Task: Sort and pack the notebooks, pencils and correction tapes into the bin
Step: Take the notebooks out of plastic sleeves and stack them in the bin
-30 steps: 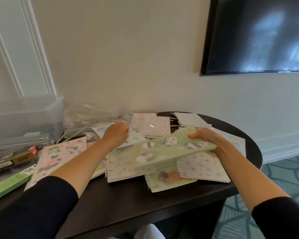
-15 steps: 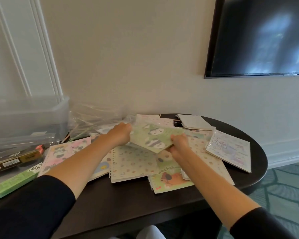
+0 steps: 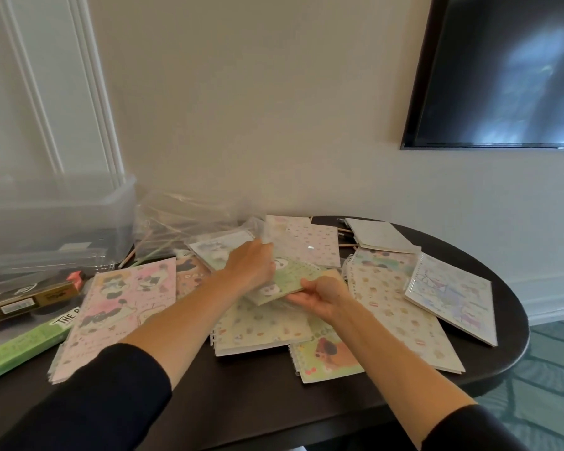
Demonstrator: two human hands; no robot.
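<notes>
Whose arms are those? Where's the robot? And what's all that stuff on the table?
There is no robot here. The arms belong to a person wearing a camera on their head, so you see what they see, looking down. Their left hand and right hand together hold a small green panda notebook. Others lie spread over the dark round table, like the big pink panda notebook. On the left stands a clear plastic bin, where everything should go. A few pencils peek out at the back.
</notes>
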